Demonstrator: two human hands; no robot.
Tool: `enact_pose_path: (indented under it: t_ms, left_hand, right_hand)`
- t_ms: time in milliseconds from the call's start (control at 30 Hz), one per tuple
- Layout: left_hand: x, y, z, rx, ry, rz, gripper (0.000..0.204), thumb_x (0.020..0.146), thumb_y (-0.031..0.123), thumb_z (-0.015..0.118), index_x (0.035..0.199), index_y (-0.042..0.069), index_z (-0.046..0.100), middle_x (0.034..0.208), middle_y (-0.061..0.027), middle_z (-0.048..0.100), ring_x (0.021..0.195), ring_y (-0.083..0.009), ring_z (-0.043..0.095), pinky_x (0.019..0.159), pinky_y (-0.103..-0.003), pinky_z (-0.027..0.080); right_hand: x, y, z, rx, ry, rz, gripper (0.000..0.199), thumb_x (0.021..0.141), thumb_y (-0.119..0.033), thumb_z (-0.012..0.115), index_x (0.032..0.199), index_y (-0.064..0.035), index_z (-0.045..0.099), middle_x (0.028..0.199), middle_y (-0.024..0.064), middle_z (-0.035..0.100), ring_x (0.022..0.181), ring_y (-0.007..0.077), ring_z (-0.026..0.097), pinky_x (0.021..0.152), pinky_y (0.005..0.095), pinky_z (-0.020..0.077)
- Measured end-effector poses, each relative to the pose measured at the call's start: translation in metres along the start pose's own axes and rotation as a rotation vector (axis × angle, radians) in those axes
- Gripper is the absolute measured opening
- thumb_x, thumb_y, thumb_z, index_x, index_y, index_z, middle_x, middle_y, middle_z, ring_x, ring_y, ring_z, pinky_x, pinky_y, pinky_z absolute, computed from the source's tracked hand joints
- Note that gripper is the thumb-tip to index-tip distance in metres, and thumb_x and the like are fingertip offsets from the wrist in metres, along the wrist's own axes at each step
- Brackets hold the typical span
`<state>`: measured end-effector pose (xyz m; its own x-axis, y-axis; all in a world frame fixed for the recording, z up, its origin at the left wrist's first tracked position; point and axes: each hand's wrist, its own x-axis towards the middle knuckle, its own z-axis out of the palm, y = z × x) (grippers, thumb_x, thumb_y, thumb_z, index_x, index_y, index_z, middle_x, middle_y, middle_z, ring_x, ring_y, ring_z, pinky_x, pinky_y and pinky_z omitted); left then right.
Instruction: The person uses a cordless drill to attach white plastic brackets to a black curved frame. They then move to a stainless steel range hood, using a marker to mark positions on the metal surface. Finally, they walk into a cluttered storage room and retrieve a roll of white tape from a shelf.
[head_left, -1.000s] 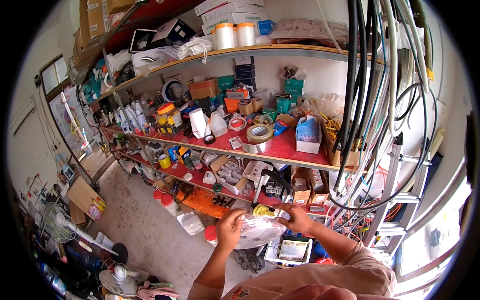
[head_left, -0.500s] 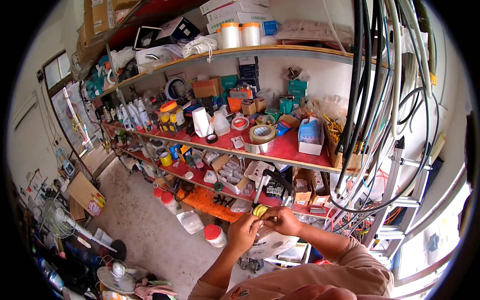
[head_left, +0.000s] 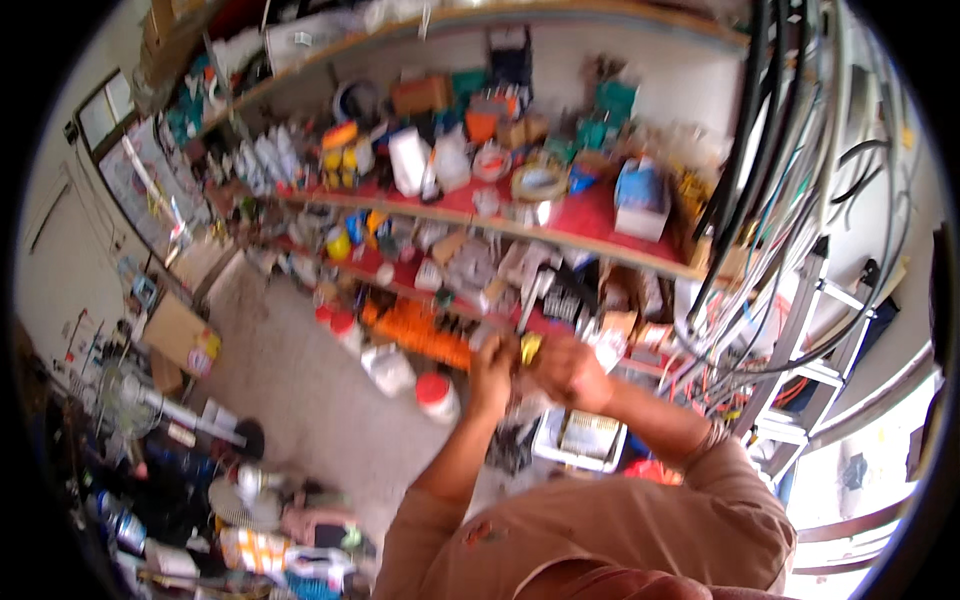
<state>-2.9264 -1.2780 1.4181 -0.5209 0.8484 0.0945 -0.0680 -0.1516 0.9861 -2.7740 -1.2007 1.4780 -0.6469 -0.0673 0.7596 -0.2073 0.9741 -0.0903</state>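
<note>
My left hand point(head_left: 490, 378) and my right hand point(head_left: 570, 373) are close together in front of my chest, both blurred. The right hand's curled fingers are closed at a small yellow roll or coil point(head_left: 530, 348); blur hides which. The left hand is also closed, its fingertips turned toward the right hand; what it pinches is hidden. Just beyond the hands rises a silver shaft point(head_left: 529, 302) with a dark, curved part at its top, like a hammer. Whether it is joined to the yellow piece I cannot tell.
A red-topped shelf point(head_left: 400, 207) ahead carries tape rolls point(head_left: 538, 182), bottles and boxes. Dark cables point(head_left: 745, 130) hang at the right beside a ladder point(head_left: 815, 345). Below the hands are a red-lidded bucket point(head_left: 435, 395) and a white tray point(head_left: 580, 440). Fans point(head_left: 125, 395) stand at left.
The view has tipped downward, so shelves and hands appear higher. My fingertips, pinched together at the yellow piece before, are now slightly apart, the left hand drawn to the left.
</note>
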Motion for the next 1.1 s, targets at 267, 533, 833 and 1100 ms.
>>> enact_pose_path:
  t_ms: [267, 533, 833, 1100]
  left_hand:
    - [0.020, 0.002, -0.081, 0.201, 0.360, 0.343, 0.025, 0.098, 0.024, 0.053, 0.085, 0.003, 0.054, 0.070, 0.0027, 0.046, 0.063, -0.0076, 0.040, 0.058, -0.025, 0.037]
    - [0.002, 0.005, -0.125, 1.113, 0.460, 0.414, 0.021, 0.092, 0.014, 0.059, 0.109, 0.001, 0.060, 0.088, -0.0071, 0.066, 0.082, -0.0158, 0.062, 0.076, -0.028, 0.048]
    - [0.000, 0.086, -0.035, 0.736, -0.085, 0.660, 0.014, 0.083, 0.003, 0.068, 0.097, 0.001, 0.068, 0.091, -0.0096, 0.070, 0.076, -0.0160, 0.066, 0.067, -0.028, 0.050]
    - [0.000, 0.046, -0.025, 0.866, -0.444, 0.529, 0.032, 0.073, 0.023, 0.077, 0.099, 0.009, 0.066, 0.093, -0.0058, 0.059, 0.081, -0.0264, 0.062, 0.066, -0.034, 0.049]
  right_hand:
    - [-0.018, 0.045, -0.017, 0.543, 0.592, 0.705, 0.004, 0.086, 0.000, 0.067, 0.088, 0.0026, 0.065, 0.085, 0.0032, 0.065, 0.079, 0.0088, 0.057, 0.072, 0.0225, 0.0455]
    - [-0.038, 0.059, -0.003, 0.598, 0.555, 0.695, 0.004, 0.086, 0.000, 0.067, 0.089, 0.0013, 0.066, 0.085, 0.0036, 0.064, 0.079, 0.0100, 0.057, 0.074, 0.0232, 0.0454]
    - [-0.034, 0.055, 0.014, 0.655, 0.353, 0.619, 0.006, 0.084, 0.000, 0.067, 0.088, 0.0029, 0.064, 0.086, 0.0085, 0.062, 0.081, 0.0160, 0.058, 0.073, 0.0276, 0.0461]
    - [-0.032, 0.053, 0.023, 0.636, 0.179, 0.530, 0.008, 0.082, -0.003, 0.070, 0.087, 0.0019, 0.066, 0.085, 0.0101, 0.065, 0.080, 0.0200, 0.061, 0.072, 0.0313, 0.0480]
